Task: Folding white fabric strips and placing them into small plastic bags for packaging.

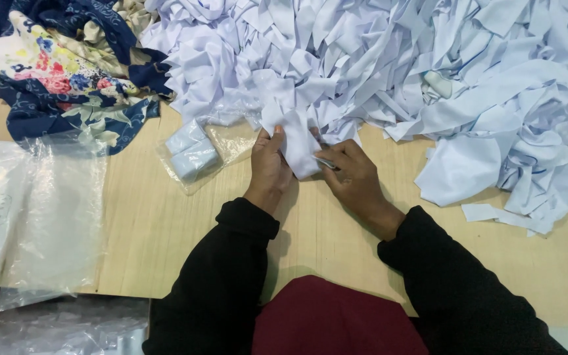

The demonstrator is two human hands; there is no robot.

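At the middle of the wooden bench [165,223], just below the near edge of a large heap of white fabric pieces [396,59], both hands meet on one white fabric piece [297,148]. The left hand [269,167] pinches the piece's left edge, thumb on top, its grip closed on the cloth. The right hand [353,174] closes on the lower right edge, where a small thin item shows between the fingers; its kind cannot be told. The piece runs lengthwise away from the person, its far end touching the heap, so it lies between the two grips, about equally near each. A clear bag of folded pale pieces [192,154] rests just left of the left hand.
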